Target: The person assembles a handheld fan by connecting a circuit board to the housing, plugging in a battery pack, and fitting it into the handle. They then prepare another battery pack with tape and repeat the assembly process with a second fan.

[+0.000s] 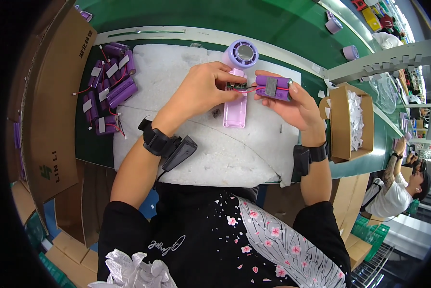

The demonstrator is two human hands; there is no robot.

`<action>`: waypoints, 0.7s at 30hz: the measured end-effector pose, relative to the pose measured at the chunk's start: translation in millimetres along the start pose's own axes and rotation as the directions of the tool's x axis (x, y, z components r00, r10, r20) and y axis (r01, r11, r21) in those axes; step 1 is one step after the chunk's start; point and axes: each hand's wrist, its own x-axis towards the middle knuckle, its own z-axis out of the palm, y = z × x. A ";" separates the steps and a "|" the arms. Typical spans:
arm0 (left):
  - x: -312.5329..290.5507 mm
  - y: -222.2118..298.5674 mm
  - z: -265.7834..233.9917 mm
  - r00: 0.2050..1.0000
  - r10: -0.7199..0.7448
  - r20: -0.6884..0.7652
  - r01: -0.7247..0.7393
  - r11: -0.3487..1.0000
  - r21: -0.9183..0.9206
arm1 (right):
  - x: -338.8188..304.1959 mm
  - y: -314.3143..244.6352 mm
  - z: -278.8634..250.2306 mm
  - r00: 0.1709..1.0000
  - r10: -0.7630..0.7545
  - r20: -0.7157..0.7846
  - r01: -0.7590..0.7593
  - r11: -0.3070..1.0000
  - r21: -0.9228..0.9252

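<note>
Batt pack [279, 82] | clamped btwn R fingers [300, 95] | L fingers [231, 96] over pink hndl [234, 115], grip unclear

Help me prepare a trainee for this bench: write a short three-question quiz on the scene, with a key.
1. What does the right hand hold?
A) a roll of tape
B) a purple battery pack
C) a screwdriver

2. True or false: the small cardboard box with white pieces in it stands on the person's right.

3. Fill in the colour: the left hand has its fingers at a ____ casing.

Key: 1. B. 2. True. 3. Pink.
</note>
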 end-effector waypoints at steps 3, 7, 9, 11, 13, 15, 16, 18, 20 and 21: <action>1.0 -0.5 2.1 1.000 0.004 -0.022 -0.004 1.000 -0.023 | -1.1 -2.7 3.2 1.000 -0.024 0.011 0.025 0.999 -0.033; 0.4 2.7 3.5 0.999 -0.012 -0.049 0.013 1.000 0.021 | -4.7 -8.3 10.0 0.998 -0.059 0.017 0.062 0.970 -0.236; 1.0 -0.3 5.3 0.998 0.019 -0.061 -0.017 0.999 0.034 | -5.8 -11.4 12.9 0.998 -0.046 0.045 0.059 0.926 -0.372; 1.2 -3.1 6.8 0.993 0.082 -0.083 -0.077 0.995 0.058 | -9.7 -12.8 20.4 0.999 -0.039 0.035 0.050 0.912 -0.407; 1.0 -1.8 7.5 0.993 0.085 -0.087 -0.080 0.995 0.062 | -13.4 -12.2 28.1 1.000 -0.029 0.011 0.030 0.880 -0.475; 0.7 1.0 7.6 0.991 0.095 -0.091 -0.089 0.994 0.068 | -12.6 -9.3 33.0 0.999 -0.046 0.012 0.046 0.850 -0.525; 0.5 2.4 6.5 0.991 0.093 -0.091 -0.087 0.994 0.068 | -11.3 -7.4 35.5 0.998 -0.065 0.015 0.062 0.816 -0.575; 0.8 6.9 3.4 0.993 0.100 -0.057 -0.094 0.990 0.102 | -8.9 -3.0 38.8 0.996 -0.084 0.015 0.075 0.780 -0.621; 1.1 10.1 1.8 0.994 0.104 -0.035 -0.100 0.988 0.117 | -6.9 3.2 40.1 0.987 -0.152 0.045 0.135 0.659 -0.740; 1.0 11.1 0.9 0.995 0.098 -0.027 -0.094 0.987 0.127 | -6.4 5.4 40.7 0.981 -0.184 0.064 0.162 0.590 -0.791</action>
